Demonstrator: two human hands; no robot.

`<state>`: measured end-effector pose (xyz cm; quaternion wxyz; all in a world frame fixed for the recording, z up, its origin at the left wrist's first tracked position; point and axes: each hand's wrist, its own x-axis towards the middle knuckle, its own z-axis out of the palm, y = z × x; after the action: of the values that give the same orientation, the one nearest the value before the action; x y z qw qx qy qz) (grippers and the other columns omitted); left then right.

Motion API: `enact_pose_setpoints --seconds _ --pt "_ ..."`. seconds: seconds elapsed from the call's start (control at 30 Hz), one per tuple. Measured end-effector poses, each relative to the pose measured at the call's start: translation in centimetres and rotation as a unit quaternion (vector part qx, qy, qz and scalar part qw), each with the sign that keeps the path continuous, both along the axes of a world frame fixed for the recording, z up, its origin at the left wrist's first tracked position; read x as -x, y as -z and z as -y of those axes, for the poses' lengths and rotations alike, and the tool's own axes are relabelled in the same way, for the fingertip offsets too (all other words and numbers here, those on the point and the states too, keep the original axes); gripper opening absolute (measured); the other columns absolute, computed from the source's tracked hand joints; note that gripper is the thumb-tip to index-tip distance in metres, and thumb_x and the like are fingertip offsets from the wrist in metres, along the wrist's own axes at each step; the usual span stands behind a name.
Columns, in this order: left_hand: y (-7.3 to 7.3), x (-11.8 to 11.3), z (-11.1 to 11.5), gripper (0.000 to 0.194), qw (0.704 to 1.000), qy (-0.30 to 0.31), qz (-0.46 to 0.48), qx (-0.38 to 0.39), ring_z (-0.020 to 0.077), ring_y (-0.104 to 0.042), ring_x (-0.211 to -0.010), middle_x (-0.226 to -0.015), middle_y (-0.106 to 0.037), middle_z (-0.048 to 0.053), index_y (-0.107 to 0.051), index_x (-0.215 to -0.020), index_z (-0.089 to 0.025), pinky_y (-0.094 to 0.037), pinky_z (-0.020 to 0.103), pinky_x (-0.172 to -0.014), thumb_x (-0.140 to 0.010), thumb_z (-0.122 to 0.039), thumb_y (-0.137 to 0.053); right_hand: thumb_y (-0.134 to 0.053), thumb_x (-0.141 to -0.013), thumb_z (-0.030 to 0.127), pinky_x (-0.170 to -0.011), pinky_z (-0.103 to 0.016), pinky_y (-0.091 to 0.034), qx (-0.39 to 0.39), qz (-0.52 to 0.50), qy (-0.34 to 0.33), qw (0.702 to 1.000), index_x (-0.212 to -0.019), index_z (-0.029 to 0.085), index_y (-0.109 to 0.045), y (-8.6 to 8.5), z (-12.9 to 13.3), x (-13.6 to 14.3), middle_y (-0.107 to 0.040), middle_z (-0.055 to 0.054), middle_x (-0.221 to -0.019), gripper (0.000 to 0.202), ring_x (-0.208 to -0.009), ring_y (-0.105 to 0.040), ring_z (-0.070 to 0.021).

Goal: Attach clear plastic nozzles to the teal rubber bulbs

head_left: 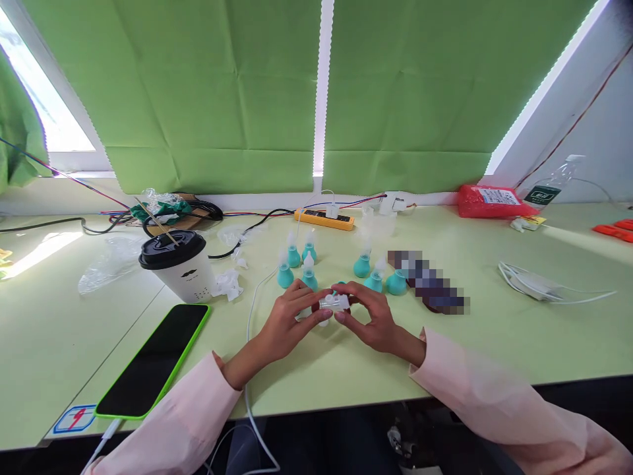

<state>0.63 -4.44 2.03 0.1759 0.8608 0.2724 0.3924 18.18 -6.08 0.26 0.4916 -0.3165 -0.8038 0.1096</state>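
A small clear plastic tube-like part (334, 303) lies sideways between my two hands above the table's front half. My left hand (297, 313) pinches its left end between thumb and fingers. At the other end, my right hand (368, 316) grips it the same way. Just beyond my left hand stand several teal rubber bulbs (285, 276) with clear tips. Beyond my right hand are more teal bulbs (362, 265), and the rightmost teal bulb (396, 282) shows a paler top. Another bit of teal shows behind my fingers, mostly hidden.
Left of my hands are a lidded paper cup (185, 270) and a green-cased phone (155, 363) on a cable. A yellow power strip (324, 220) lies at the back. To the right are a blurred dark object (430, 284), a white cable bundle (534, 284) and a red packet (494, 201).
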Motion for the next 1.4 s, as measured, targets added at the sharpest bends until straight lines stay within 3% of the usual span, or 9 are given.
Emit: enact_pose_setpoints --seconds 0.07,0.17,0.27,0.43,0.63,1.0,1.2,1.4 --pt "0.1 -0.1 -0.1 0.023 1.0 0.005 -0.004 -0.029 0.0134 -0.041 -0.067 -0.066 -0.056 0.002 -0.058 -0.096 -0.016 -0.039 0.03 -0.065 -0.075 -0.023 -0.051 -0.05 -0.075 0.02 -0.055 -0.025 -0.047 0.024 -0.008 -0.011 1.0 -0.102 0.02 -0.047 0.2 -0.1 0.1 -0.055 -0.003 -0.079 0.028 -0.064 -0.051 -0.011" --pt "0.1 -0.1 -0.1 0.027 0.995 -0.019 0.062 -0.082 0.0133 -0.042 -0.067 -0.067 -0.056 0.003 -0.058 -0.097 -0.017 -0.04 0.03 -0.062 -0.071 -0.022 -0.057 -0.052 -0.073 0.019 -0.054 -0.024 -0.047 0.023 -0.015 -0.008 1.0 -0.098 0.02 -0.05 0.4 -0.2 0.1 -0.056 -0.002 -0.079 0.025 -0.062 -0.051 -0.0102" --pt "-0.2 0.0 -0.2 0.02 0.989 -0.013 0.103 -0.106 0.0135 -0.044 -0.069 -0.071 -0.057 0.004 -0.062 -0.086 -0.018 -0.041 0.028 -0.06 -0.067 -0.02 -0.061 -0.055 -0.07 0.018 -0.05 -0.022 -0.046 0.028 -0.021 -0.009 0.999 -0.094 0.018 -0.052 0.2 -0.2 0.1 -0.056 -0.002 -0.076 0.024 -0.058 -0.05 -0.0093" --pt "-0.6 0.3 -0.5 0.006 0.993 0.012 0.076 -0.093 0.0128 -0.045 -0.068 -0.069 -0.058 0.003 -0.064 -0.071 -0.018 -0.042 0.028 -0.06 -0.066 -0.018 -0.061 -0.056 -0.068 0.018 -0.045 -0.02 -0.043 0.059 -0.018 -0.031 0.998 -0.089 0.016 -0.054 -0.3 0.0 0.2 -0.054 -0.002 -0.069 0.021 -0.055 -0.049 -0.0087" --pt "0.1 0.2 -0.6 0.007 0.986 0.006 0.041 -0.162 0.0127 -0.044 -0.068 -0.07 -0.057 0.004 -0.062 -0.073 -0.017 -0.042 0.027 -0.058 -0.07 -0.014 -0.057 -0.055 -0.069 0.017 -0.045 -0.021 -0.041 0.044 0.01 -0.019 0.999 -0.089 0.016 -0.053 -0.4 -0.2 0.1 -0.052 -0.001 -0.066 0.021 -0.05 -0.044 -0.0076" --pt "-1.0 0.6 -0.1 0.012 0.998 0.035 -0.04 0.044 0.0121 -0.046 -0.069 -0.069 -0.057 0.002 -0.057 -0.071 -0.016 -0.039 0.026 -0.066 -0.077 -0.021 -0.048 -0.051 -0.07 0.014 -0.049 -0.023 -0.039 -0.075 0.114 -0.031 0.99 -0.096 0.016 -0.05 -0.2 -0.6 -0.7 -0.051 -0.002 -0.066 0.026 -0.056 -0.044 -0.0103" --pt "-1.1 0.4 0.4 0.013 0.995 0.025 -0.077 0.055 0.0122 -0.041 -0.071 -0.072 -0.052 0.001 -0.049 -0.075 -0.015 -0.035 0.026 -0.067 -0.081 -0.021 -0.039 -0.052 -0.07 0.014 -0.049 -0.023 -0.039 -0.082 0.115 -0.024 0.99 -0.094 0.015 -0.051 -0.2 -0.6 -0.7 -0.05 -0.001 -0.064 0.024 -0.054 -0.043 -0.0101" --pt "-1.5 0.6 0.5 0.016 0.977 0.049 -0.033 0.203 0.0105 -0.038 -0.069 -0.074 -0.044 0.0 -0.046 -0.079 -0.017 -0.033 0.023 -0.061 -0.082 -0.028 -0.036 -0.053 -0.069 0.015 -0.051 -0.024 -0.04 -0.08 0.084 -0.025 0.993 -0.095 0.017 -0.05 -0.7 -0.5 -0.6 -0.051 0.0 -0.064 0.026 -0.057 -0.046 -0.0107"
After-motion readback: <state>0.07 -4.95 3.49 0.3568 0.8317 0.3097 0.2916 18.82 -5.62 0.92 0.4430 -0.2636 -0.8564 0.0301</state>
